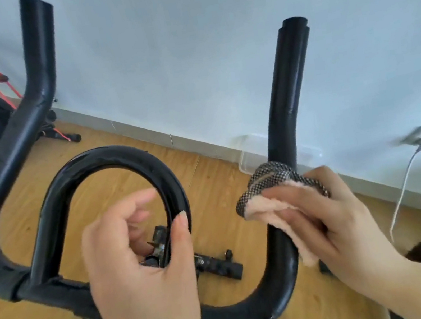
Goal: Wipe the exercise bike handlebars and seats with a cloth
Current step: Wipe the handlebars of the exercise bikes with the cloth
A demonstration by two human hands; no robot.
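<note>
On handlebars [18, 135] | left hand [145, 276] grips loop [108, 154] | right hand [347, 217] clasps cloth [265, 194] round bar [287, 107], fingers [297, 217] blurred

Wide open lane between the centre loop [108, 155] and the right horn [291, 84], and only floor [216, 186] showed through it. The loop's own opening was half taken: the left hand [141, 268] curled round its right side, fingers inside, thumb outside. Low on the right horn, the right hand [333, 216] and the cloth [271, 193] blocked the bar; above them the horn was bare against the wall. The left horn [40, 62] was bare too, with a narrow gap beside the loop. A cable [401, 191] hung at far right.
</note>
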